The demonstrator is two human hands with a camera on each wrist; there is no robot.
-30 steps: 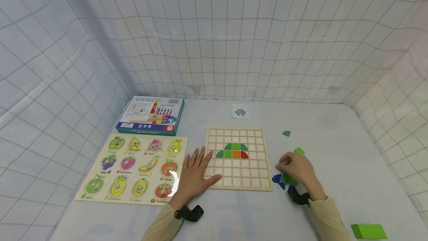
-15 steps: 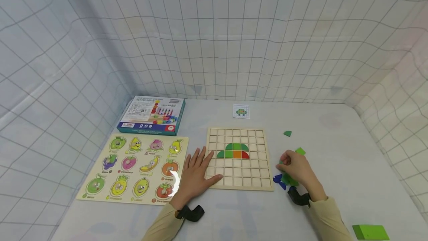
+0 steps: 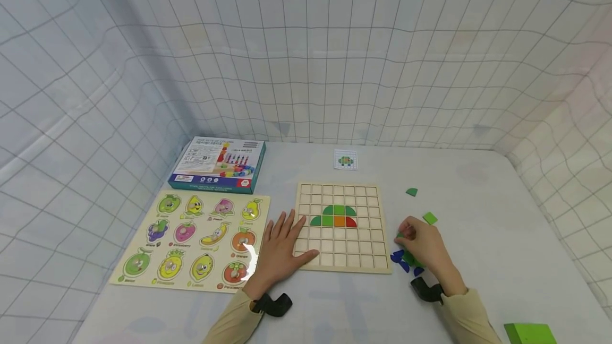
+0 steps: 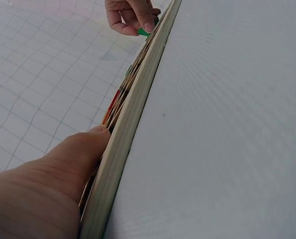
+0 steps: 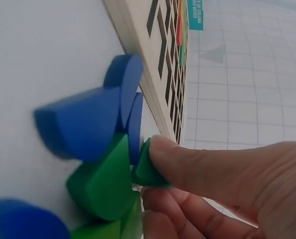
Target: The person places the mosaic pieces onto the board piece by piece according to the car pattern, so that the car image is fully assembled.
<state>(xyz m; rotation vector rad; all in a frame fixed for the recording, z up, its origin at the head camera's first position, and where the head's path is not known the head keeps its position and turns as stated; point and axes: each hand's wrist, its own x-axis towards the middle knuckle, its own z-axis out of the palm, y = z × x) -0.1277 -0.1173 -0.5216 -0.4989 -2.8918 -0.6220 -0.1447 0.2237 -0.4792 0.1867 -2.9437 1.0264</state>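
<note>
Forearms in beige sleeves (image 3: 233, 321) reach over a white tabletop (image 3: 459, 174), one to either side of a square wooden grid board (image 3: 351, 261). The person's left hand (image 3: 283, 258) lies palm down, fingers spread and nearly straight, pointing away from the body; the fingertips are at the board's left edge, and the thumb stretches sideways onto its near left part. From where I stand, the right hand (image 3: 424, 243) bends inward toward the board, its fingers curled, pinching a small green piece (image 5: 147, 169) between thumb and fingers just off the board's right edge. Beneath and beside it is a loose cluster of blue pieces (image 5: 88, 122) and green pieces (image 5: 105, 181). Beyond that hand lie a light green square (image 3: 430, 218) and, farther off, a dark green quarter-circle (image 3: 411, 192).

Set in the board is a stepped dome: two light green squares, an orange square (image 3: 339, 221), a red quarter-circle (image 3: 351, 222) and three dark green quarter-circles. Behind it sits a printed card (image 3: 345, 160). Left of the left hand is a fruit puzzle (image 3: 184, 276), with a colourful box (image 3: 198, 161) behind.
</note>
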